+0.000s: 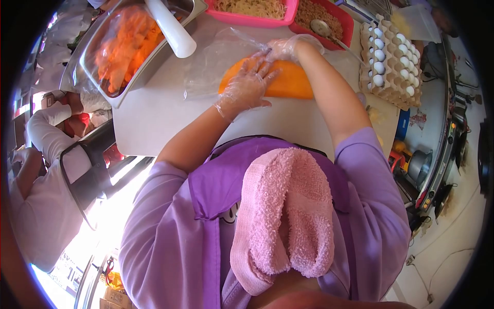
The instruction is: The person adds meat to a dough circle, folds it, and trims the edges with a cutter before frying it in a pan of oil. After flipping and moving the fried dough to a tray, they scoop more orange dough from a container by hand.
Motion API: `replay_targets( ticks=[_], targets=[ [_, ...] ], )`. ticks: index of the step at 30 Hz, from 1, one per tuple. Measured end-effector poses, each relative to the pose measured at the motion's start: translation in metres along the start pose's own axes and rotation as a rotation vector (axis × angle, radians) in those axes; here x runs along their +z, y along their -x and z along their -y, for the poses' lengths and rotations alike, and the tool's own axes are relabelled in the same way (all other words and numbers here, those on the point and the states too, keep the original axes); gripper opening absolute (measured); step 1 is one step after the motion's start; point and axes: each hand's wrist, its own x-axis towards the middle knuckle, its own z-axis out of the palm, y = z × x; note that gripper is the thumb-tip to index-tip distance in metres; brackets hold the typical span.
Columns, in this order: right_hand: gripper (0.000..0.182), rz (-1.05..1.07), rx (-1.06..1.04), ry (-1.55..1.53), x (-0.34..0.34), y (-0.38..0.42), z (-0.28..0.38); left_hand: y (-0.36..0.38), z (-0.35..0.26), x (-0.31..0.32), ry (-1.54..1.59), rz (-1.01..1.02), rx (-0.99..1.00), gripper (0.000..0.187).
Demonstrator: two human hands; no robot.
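Observation:
A flat sheet of orange dough (288, 85) with a curved far edge lies on the table, with a clear plastic sheet (203, 69) around it. My left hand (244, 87), in a thin clear plastic glove, rests on the left part of the dough with its fingers spread. At the dough's far edge is my right hand (283, 50), gloved the same way. Its fingers are bunched close to the left fingertips, and what they hold, if anything, is hidden.
At the upper left stands a metal tray (123, 98) of orange dough under plastic, with a white-handled tool (172, 31) across it. Pink containers (247, 21) hold shredded and minced food. Egg cartons (391, 62) stand right. Another person (49, 206) is at the left.

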Motion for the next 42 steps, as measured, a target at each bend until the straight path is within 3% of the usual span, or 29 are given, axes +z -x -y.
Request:
replay_targets(
  ticks=[3,6,8,9,11,14,17,21,23,25,29,36,42],
  targets=[
    [0.054,-0.056,0.029,-0.052,0.002,-0.005,-0.004,-0.007,0.005,0.001,-0.010,-0.010,-0.029,0.089],
    [0.047,-0.208,-0.086,-0.111,0.011,-0.002,-0.008,-0.014,0.010,0.003,0.043,0.028,-0.077,0.088],
    [0.036,-0.640,-0.031,0.138,0.019,0.000,-0.014,-0.015,0.012,0.003,0.084,0.061,-0.107,0.086],
    [0.036,-0.638,-0.031,0.138,0.022,0.011,-0.011,-0.015,0.012,0.004,0.091,0.072,-0.121,0.085],
    [0.030,-0.994,-0.048,0.232,0.026,0.042,0.000,-0.015,0.013,0.005,0.101,0.085,-0.139,0.083],
    [0.031,-1.130,-0.223,0.159,0.058,0.040,-0.027,-0.014,0.013,0.006,0.123,0.073,-0.139,0.082],
    [0.038,-0.950,-0.353,0.049,0.103,0.044,-0.029,-0.014,0.013,0.006,0.101,0.044,-0.115,0.083],
    [0.045,-0.990,-0.349,0.144,0.130,0.050,-0.030,-0.007,0.012,0.003,0.103,0.070,-0.072,0.082],
    [0.053,-0.800,-0.183,0.116,0.129,0.058,-0.022,-0.003,0.011,0.004,0.111,0.050,-0.055,0.081],
    [0.057,-0.747,-0.127,0.166,0.119,0.065,-0.006,-0.003,0.010,-0.003,0.275,0.025,-0.157,0.081],
    [0.065,-0.609,-0.037,0.262,0.122,0.058,-0.003,-0.002,0.005,-0.004,0.249,0.043,-0.191,0.082],
    [0.068,-0.625,-0.006,0.191,0.133,0.063,-0.007,0.008,0.012,0.008,0.334,0.006,-0.239,0.083],
    [0.068,-0.728,-0.124,0.125,0.147,0.051,-0.024,0.011,0.018,0.020,0.364,-0.027,-0.248,0.085]
  ],
)
